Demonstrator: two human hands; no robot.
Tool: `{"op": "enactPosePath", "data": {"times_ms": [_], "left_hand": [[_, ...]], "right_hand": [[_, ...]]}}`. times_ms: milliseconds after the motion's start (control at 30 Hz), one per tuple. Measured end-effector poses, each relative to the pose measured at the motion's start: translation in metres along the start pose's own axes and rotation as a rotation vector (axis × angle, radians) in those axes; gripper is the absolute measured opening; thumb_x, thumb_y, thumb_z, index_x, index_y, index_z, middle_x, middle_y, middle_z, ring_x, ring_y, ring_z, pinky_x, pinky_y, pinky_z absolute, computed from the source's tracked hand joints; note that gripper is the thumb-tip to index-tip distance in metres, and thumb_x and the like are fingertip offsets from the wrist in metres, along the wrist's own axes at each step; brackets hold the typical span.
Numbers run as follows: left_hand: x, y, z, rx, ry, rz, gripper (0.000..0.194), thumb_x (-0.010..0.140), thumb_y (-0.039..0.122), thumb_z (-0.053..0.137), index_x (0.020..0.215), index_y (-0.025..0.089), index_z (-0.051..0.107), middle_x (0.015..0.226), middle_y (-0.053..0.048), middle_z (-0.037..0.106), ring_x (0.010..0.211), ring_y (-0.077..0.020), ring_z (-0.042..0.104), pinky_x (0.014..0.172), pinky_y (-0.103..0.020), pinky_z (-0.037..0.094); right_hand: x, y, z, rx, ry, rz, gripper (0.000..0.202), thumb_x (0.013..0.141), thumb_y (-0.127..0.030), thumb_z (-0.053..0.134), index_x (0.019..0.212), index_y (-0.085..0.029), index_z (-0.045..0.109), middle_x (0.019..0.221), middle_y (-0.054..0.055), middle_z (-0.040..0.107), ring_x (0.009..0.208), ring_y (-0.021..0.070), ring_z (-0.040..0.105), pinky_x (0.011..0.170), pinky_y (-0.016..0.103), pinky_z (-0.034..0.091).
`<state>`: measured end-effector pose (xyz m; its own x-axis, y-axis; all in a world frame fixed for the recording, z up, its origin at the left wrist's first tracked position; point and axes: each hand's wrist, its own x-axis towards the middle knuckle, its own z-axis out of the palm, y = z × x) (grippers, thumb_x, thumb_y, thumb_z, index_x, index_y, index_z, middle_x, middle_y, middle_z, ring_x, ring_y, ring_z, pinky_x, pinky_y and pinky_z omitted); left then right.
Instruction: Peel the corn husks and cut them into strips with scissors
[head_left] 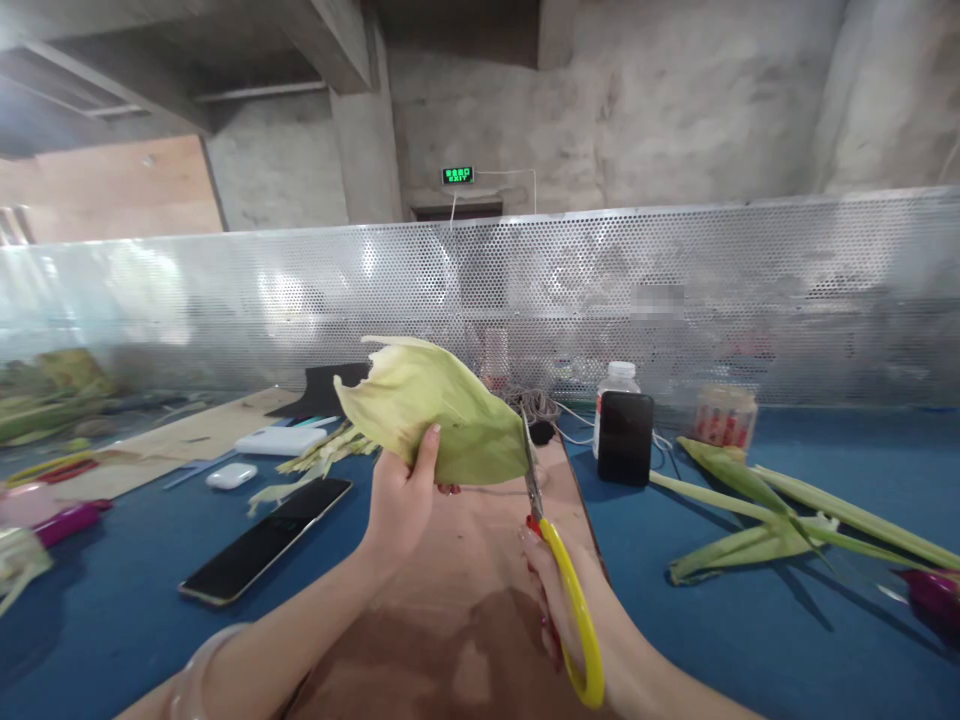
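The left hand [401, 508] pinches the husk [450, 415] by its near edge; its length slants far-left to near-right, its right end meeting scissors [568, 565] gripped in the right hand [553, 580].

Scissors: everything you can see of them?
The scissors have a yellow handle loop, some red beside it, and slim silver, metal-looking blades. The right hand grips the handle; the blades point up and forward, at the right edge of the pale green leaf. Whether they are open or closed is unclear.
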<state>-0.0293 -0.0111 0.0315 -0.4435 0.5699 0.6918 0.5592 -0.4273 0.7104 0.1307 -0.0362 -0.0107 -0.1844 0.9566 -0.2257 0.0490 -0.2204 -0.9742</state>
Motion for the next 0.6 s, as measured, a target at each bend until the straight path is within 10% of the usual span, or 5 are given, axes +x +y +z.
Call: {"op": "enactPosePath", "data": {"times_ms": [600], "left_hand": [[-0.0022, -0.0014, 0.0, -0.06, -0.061, -0.044, 0.032, 0.08, 0.043, 0.043, 0.084, 0.016, 0.059, 0.082, -0.007, 0.067, 0.08, -0.0241, 0.062, 0.067, -0.031, 0.048]], "right_hand": [[0.0008, -0.0059, -0.0014, 0.028, 0.01, 0.063, 0.028, 0.077, -0.045, 0.045, 0.065, -0.02, 0.04, 0.038, -0.009, 0.033, 0.025, 0.0051, 0.032, 0.024, 0.014, 0.026]]}}
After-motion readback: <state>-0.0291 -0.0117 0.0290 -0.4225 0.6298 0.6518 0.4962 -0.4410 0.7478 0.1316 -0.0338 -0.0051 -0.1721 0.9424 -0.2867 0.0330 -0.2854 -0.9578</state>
